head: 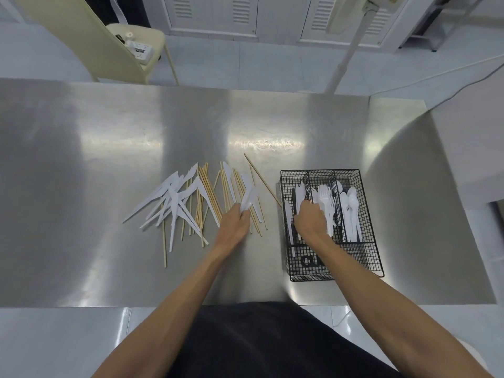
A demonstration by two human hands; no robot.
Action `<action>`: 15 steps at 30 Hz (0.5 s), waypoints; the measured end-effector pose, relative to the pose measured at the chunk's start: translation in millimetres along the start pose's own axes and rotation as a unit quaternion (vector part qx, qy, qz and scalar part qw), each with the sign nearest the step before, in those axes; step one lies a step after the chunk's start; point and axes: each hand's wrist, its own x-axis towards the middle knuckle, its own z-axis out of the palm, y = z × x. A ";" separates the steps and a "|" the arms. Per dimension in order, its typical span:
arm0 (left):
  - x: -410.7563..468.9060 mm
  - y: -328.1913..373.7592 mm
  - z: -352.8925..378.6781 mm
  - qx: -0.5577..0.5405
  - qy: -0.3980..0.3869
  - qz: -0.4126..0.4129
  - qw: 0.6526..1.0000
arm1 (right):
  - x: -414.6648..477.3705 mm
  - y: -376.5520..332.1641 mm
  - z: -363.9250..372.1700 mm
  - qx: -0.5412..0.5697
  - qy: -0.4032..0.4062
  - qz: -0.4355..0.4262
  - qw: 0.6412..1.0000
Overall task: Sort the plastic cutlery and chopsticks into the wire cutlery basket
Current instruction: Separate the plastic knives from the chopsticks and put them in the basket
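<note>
Though seemingly half done, leaves knives point(174, 197) and chopsticks point(210, 197) left of basket point(319, 171), forks point(324, 199) and spoons point(350, 208) inside it. Grips some knives with left hand point(234, 223); curls right hand point(311, 221) inside basket, hold unclear.

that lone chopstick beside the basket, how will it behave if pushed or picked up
The lone chopstick looks thin and wooden, so probably light and fairly stiff. On the smooth steel table it may slide or roll when nudged. Lying flat, it likely needs a fingertip pinch.
</note>
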 end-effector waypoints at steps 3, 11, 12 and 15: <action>1.0 1.5 1.4 0.002 -0.011 0.008 1.000 | -6.2 -3.5 6.0 -0.007 -0.026 -0.014 1.000; 2.8 5.8 0.0 0.015 -0.019 0.011 1.000 | -13.9 -3.9 16.3 -0.026 -0.071 -0.002 0.997; 3.4 5.6 -1.0 0.019 -0.019 0.010 1.000 | -13.2 -4.0 16.4 -0.023 -0.075 -0.004 0.997; 5.6 3.0 -2.4 0.024 -0.024 0.006 0.999 | -7.6 -3.3 18.7 -0.006 -0.080 0.006 0.997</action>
